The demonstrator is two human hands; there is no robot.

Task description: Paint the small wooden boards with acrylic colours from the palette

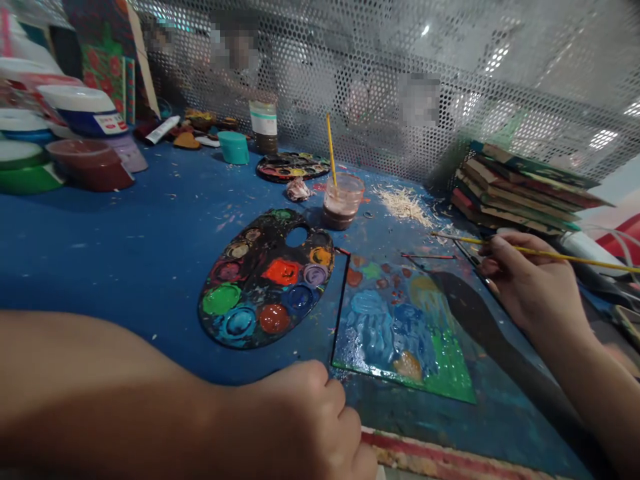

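My right hand [530,280] grips a thin yellow paintbrush [555,254], its bristle tip pointing left above the table. Below and left of the brush lies a small painted panel [400,327] with wet-looking blue jellyfish-like shapes and green at its lower right. My left hand [315,420] is curled closed at the near table edge, just below the panel; what its fingers hold, if anything, is hidden. Between the hands and the back, a black oval palette [260,267] carries wells of green, blue, orange, red and purple paint.
A cup of cloudy water [343,203] holds an upright yellow brush [331,150]. Behind it lie a second palette [293,167] and a crumpled tissue [298,189]. Paint tubs [90,163] crowd the left. Stacked panels [520,190] and wood shavings [405,205] lie right, before a perforated metal screen [320,67].
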